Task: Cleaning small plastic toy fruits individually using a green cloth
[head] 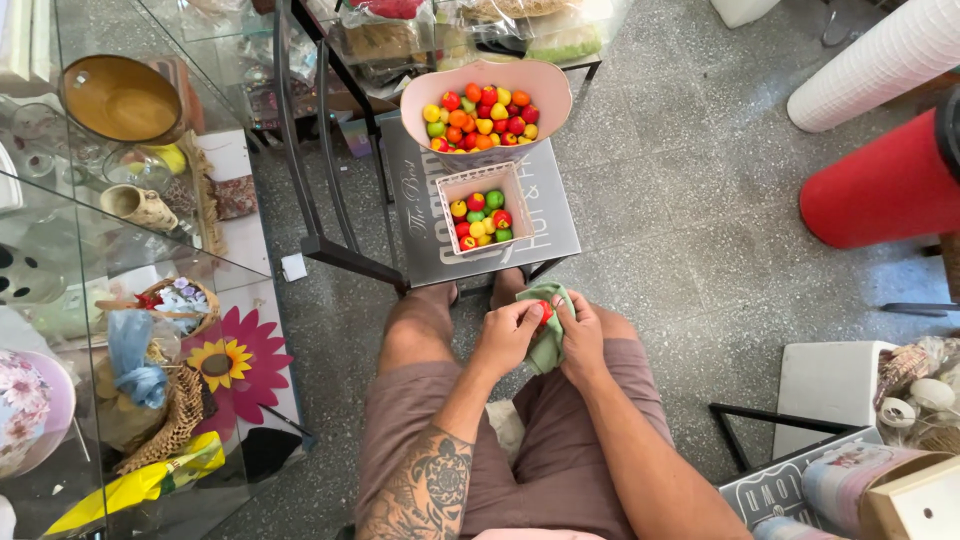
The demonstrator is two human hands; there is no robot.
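Sitting over a low grey table [560, 235], the person is working at knee level with both hands. The left hand [508, 335] is pinching a small red fruit [545, 312] between thumb and fingertips. The right hand [580, 340] is closing around a green cloth [548, 335], pressing it against the fruit from the side. Both hands are touching each other, just above the knees and near the table's edge.

The fruit is judged to be light, hard and smooth, so it is likely slipping easily; a fingertip pinch across its widest part seems the soundest hold. The cloth is soft and limp, bunching in the palm and hanging below it; it is taking any grip.

Both forearms are angling inward from the lap, wrists bent slightly down, elbows held near the thighs.

On the table, a small pink basket [448, 183] is holding a few red, yellow and green fruits. Just beyond it, a larger pink bowl [545, 95] is nearly full of similar ones.
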